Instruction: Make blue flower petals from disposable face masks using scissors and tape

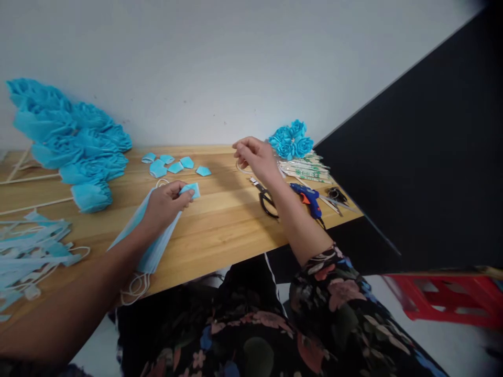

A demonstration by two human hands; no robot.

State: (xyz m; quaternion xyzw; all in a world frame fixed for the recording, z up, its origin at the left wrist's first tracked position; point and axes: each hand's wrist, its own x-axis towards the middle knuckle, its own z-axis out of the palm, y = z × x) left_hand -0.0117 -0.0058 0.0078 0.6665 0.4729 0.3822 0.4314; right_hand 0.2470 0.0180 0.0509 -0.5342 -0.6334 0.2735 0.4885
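Observation:
My left hand (164,205) pinches a small folded light-blue piece of mask fabric (191,190) between thumb and fingers. Under that hand and forearm lies a stack of blue face masks (159,250), ear loops trailing at the table's front edge. Raised over the table's right half, my right hand (255,156) has loosely bent fingers, with nothing visible in them. Scissors (268,203) with black handles lie below it, partly hidden by my forearm. Beyond my left hand, several cut blue fabric pieces (158,168) are scattered on the wooden table (223,220).
Large blue fabric roses (78,136) on sticks fill the back left. Mask scraps and straps (35,251) lie at the front left. To the right are smaller blue flowers (291,140), wrapped sticks (306,168) and a blue glue gun (308,196). A red stool (448,301) stands on the floor.

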